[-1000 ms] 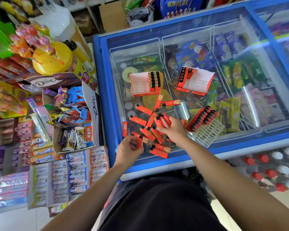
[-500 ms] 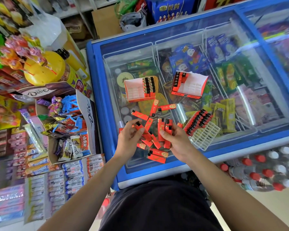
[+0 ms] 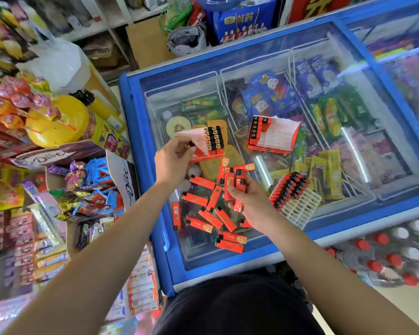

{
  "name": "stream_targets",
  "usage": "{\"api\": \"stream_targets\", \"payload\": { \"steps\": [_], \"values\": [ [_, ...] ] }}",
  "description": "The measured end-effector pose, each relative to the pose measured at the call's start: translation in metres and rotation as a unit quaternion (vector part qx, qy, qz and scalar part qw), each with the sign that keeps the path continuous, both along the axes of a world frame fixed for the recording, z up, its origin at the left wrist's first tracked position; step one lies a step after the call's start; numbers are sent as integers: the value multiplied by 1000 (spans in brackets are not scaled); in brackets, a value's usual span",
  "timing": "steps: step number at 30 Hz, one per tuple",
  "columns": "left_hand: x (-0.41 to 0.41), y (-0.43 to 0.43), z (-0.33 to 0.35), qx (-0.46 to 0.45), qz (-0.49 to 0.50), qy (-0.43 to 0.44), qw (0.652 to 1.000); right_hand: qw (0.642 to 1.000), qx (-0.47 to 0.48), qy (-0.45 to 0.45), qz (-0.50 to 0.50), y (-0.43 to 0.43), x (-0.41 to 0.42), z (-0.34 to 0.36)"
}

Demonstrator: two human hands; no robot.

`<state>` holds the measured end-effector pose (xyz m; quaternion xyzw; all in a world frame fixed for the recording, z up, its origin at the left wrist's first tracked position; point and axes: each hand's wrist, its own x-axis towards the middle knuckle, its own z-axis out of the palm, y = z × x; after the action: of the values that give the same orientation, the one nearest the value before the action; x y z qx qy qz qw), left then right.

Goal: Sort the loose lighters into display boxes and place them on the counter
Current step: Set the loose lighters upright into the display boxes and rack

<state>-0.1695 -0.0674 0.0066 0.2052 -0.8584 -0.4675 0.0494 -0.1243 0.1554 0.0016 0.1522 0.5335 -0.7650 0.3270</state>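
Note:
Several loose red lighters (image 3: 211, 213) lie scattered on the glass lid of a blue freezer (image 3: 397, 206). My left hand (image 3: 173, 160) pinches one lighter, black cap up, at the near left corner of a red display box (image 3: 198, 146) that holds a short column of lighters on its right side. My right hand (image 3: 247, 199) grips a small bunch of lighters above the pile. A second display box (image 3: 273, 135) with one row of lighters sits further right. A white plastic grid tray (image 3: 298, 206), partly filled with lighters, lies tilted at the right of the pile.
A counter on the left carries a Dove chocolate box (image 3: 121, 180), sweets, a yellow lollipop stand (image 3: 56, 124) and snack bars. Bottles with red and white caps (image 3: 385, 252) stand on the floor at the right. Shelves and cardboard stand behind the freezer.
My left hand rose from the pile with a lighter and moved up to the left display box. My right hand stayed over the pile, still holding its bunch. The camera moved closer.

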Motion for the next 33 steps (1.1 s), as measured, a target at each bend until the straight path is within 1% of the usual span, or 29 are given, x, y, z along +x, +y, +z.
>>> {"api": "stream_targets", "payload": {
  "steps": [2, 6, 8, 10, 12, 15, 21, 26, 30, 32, 33],
  "values": [
    [-16, -5, -5, -42, -11, 11, 999, 1000, 17, 6, 6, -3, -5, -1],
    [-37, -12, -18, -185, -54, 37, 981, 999, 39, -2, 0, -9, -14, -2],
    [-45, -14, -25, -207, -68, 42, 975, 998, 54, -9, -6, -11, -19, -4],
    [-50, -15, -29, -208, -84, 46, 973, 997, 81, -10, -11, -13, -25, -5],
    [-53, -16, -34, -212, -99, 69, 970, 994, 104, -4, -18, -15, -31, -6],
    [-61, -16, -40, -215, -94, 84, 968, 992, 126, 18, -14, -17, -39, -5],
    [-67, -14, -40, -154, -110, 78, 979, 988, 144, 62, 1, -21, -52, 1],
    [-65, -21, -41, -196, -146, 76, 967, 982, 167, 84, 27, -24, -65, 11],
    [-65, -21, -32, -221, -144, 96, 960, 980, 157, 119, 37, -30, -76, 21],
    [-60, -19, -22, -192, -135, 130, 963, 977, 160, 136, 35, -34, -81, 24],
    [-56, -18, -15, -154, -143, 143, 967, 976, 166, 139, 34, -36, -83, 24]
  ]
}}
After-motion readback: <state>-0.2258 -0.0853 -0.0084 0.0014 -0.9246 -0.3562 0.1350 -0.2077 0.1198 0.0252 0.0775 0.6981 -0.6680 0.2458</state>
